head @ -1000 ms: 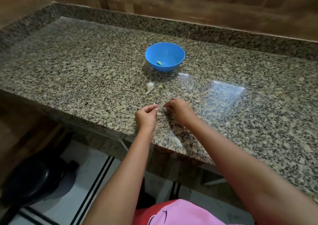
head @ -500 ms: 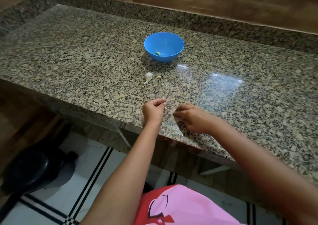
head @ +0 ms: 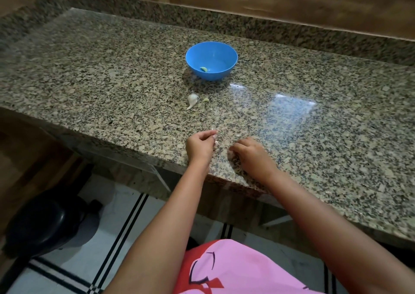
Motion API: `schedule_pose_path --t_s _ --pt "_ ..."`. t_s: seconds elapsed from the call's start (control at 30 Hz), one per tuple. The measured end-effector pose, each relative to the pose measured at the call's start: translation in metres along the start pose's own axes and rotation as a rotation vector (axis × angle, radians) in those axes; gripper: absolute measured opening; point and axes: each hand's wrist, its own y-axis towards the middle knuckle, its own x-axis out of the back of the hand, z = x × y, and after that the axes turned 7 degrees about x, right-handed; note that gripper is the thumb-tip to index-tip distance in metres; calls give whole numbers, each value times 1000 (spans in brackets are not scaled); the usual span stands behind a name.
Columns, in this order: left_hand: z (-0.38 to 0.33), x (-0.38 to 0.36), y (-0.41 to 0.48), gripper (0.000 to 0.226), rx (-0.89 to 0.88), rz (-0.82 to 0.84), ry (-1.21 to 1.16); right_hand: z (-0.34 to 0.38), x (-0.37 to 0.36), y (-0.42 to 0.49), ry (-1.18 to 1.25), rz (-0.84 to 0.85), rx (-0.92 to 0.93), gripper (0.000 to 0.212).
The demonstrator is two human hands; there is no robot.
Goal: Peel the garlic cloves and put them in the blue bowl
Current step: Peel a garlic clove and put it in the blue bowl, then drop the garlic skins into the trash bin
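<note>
The left hand (head: pixel 199 146) sits at the near edge of the counter (head: pixel 94 73), its fingers curled in and its thumb and forefinger pinching something small and pale, a clove (head: pixel 215 138) or its skin; the piece is too small and blurred to tell which. The right hand (head: pixel 251 153) lies just beside it on the stone, apart from it, knuckles up and fingers curled under; whether those fingertips hold anything is hidden by the hand itself. Thin pale flecks near both sets of fingertips blend into the speckled granite and cannot be told from its pattern. Beyond the left fingers, well apart, lies an unpeeled clove (head: pixel 192 100) with a tapering tail, and just right of it a small yellowish bit (head: pixel 206 100) whose nature is unclear. Farther still stands the bowl (head: pixel 211 51), blue, with one peeled clove (head: pixel 204 69) inside against its near wall. A glare patch whitens the counter beyond the right fingers. Below the counter edge a dark round object (head: pixel 45 221) rests on the tiled floor, its form lost in shadow. The pink garment (head: pixel 235 269) at the bottom is cut off by the frame; its red and dark print shows no readable writing.
</note>
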Motion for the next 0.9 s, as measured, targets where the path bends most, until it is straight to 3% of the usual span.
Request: schedule_pose_path --t_s 0.1,0.3,0.4,0.6,0.77,0.9 --pt "-1 12 4 14 6 -11 -23 9 0 11 119 -71 -128 13" --pt "-17 60 24 15 9 -81 -201 45 -3 71 800 -271 -619 26" --pt "-27 103 38 16 24 -118 -415 86 -7 115 1142 -289 -654 34" --pt "-36 250 69 15 9 -328 -724 213 -65 219 1393 -60 -529 37" --pt "-20 402 109 17 31 -504 -821 341 -155 295 1498 192 -545 36" --pt "-1 504 142 22 62 -626 -821 426 -230 343 1473 279 -589 39"
